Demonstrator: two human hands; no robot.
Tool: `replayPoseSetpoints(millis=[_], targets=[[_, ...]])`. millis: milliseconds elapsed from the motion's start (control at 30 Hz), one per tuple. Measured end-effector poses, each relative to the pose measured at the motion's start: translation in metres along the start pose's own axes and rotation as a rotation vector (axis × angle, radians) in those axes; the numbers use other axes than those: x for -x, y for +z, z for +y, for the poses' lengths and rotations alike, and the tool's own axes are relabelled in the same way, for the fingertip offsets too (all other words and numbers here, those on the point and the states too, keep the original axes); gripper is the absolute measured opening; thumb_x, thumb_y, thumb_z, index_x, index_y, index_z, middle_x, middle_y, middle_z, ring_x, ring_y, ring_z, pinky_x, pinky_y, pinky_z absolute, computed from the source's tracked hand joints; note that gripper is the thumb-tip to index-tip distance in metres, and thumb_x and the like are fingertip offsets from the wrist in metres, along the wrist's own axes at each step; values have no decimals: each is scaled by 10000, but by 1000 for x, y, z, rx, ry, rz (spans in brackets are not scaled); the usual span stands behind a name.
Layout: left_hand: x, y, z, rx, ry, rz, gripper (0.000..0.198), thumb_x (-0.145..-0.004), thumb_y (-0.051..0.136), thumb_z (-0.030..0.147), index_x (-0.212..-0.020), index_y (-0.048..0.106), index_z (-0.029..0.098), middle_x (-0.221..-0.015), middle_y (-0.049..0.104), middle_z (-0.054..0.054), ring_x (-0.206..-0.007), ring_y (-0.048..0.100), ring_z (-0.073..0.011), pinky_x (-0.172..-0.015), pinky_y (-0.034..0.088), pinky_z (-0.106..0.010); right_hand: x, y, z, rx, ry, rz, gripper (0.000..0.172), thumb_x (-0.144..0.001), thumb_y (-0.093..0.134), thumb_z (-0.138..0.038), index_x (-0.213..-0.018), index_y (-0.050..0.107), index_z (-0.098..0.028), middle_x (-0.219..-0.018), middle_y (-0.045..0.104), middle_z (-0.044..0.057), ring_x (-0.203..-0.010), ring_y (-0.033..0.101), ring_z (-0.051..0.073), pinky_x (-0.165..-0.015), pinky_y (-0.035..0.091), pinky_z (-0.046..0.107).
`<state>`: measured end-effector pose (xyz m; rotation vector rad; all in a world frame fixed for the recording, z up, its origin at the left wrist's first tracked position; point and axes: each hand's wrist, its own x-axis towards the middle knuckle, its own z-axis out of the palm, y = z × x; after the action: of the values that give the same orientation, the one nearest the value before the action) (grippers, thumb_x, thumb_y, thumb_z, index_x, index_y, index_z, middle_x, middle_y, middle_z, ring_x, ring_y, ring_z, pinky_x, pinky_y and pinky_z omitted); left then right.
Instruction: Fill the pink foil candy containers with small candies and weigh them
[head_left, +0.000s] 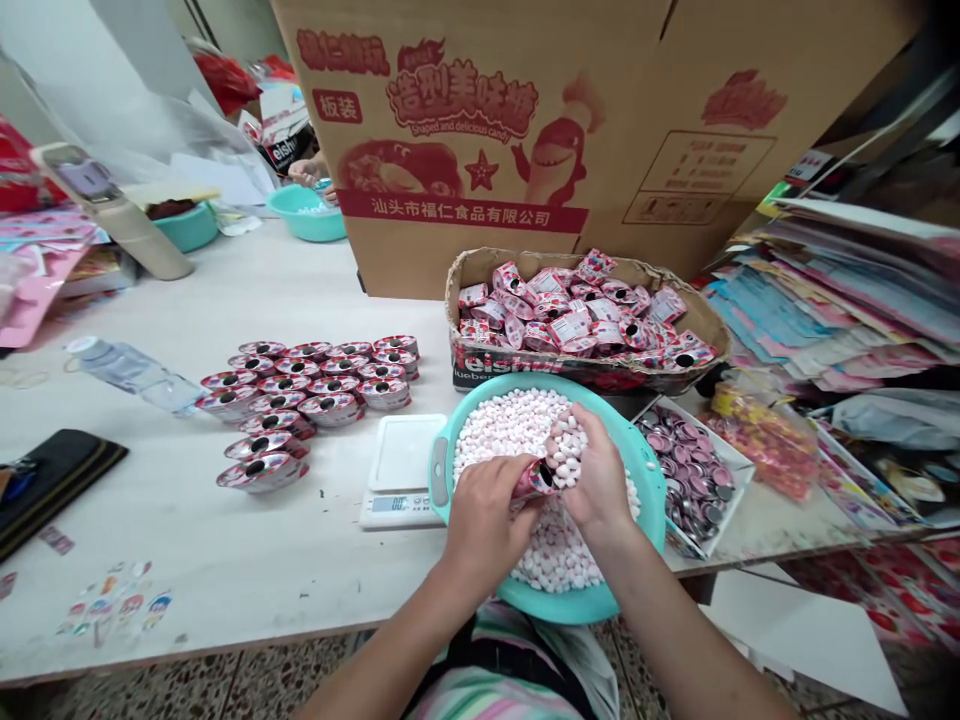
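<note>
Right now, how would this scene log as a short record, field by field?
Left hand: holds a small printed container
Right hand: cups white pieces at its opening
Basin: turquoise, holding more white pieces, below both hands
Scale: left of basin, display reads 0.0
Table: similar containers grouped beyond scale
Cardboard tray: heaped printed containers

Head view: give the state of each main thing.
Left hand: gripping red printed container
Container: mouth open
Right hand: cupping small white oval pieces
Round teal plastic basin: holding pieces
White digital scale: on, reading 0.0
Clear plastic bottle: capped
Torn cardboard box: open
White cardboard box: open
</note>
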<state>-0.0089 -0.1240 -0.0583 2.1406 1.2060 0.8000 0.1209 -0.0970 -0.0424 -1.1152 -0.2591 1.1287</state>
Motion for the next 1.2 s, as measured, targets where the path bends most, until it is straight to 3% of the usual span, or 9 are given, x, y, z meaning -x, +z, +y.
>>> replayPoseSetpoints(millis=[133,300,567,1200], targets=[[2,2,-4,13,-5,27,420,-761,624,164,-1172,560,225,-1110,655,-58,-1021,577,-242,-889,431,-398,0,6,-3,-45,42,43,238,-681,647,-352,-683,453,-215,-578,478,-79,-472,439,75,-435,399,198],[3,4,-6,60,-46,47,436,-750,629,172,-1176,557,231,-1103,659,-60,-1005,585,-238,-868,439,-389,3,9,-4,1,42,-38,231,-689,642,-358,-662,470,-206,-560,473,-74,-454,419,72,-428,378,201],[6,6,-5,74,-57,65,437,-747,636,179,-1174,561,232,-1121,657,-55,-1025,589,-242,-885,437,-385,3,11,-4,11,31,-3,232,-676,653,-354,-644,483,-199,-553,478,-74,-462,439,71,-426,363,200],[4,3,-3,193,-130,108,425,-732,658,160,-1141,582,248,-1134,662,-18,-1032,600,-209,-889,443,-331,17,19,-13,-15,16,-126,284,-688,669,-382,-600,478,-191,-557,467,-61,-492,482,80,-460,402,204]])
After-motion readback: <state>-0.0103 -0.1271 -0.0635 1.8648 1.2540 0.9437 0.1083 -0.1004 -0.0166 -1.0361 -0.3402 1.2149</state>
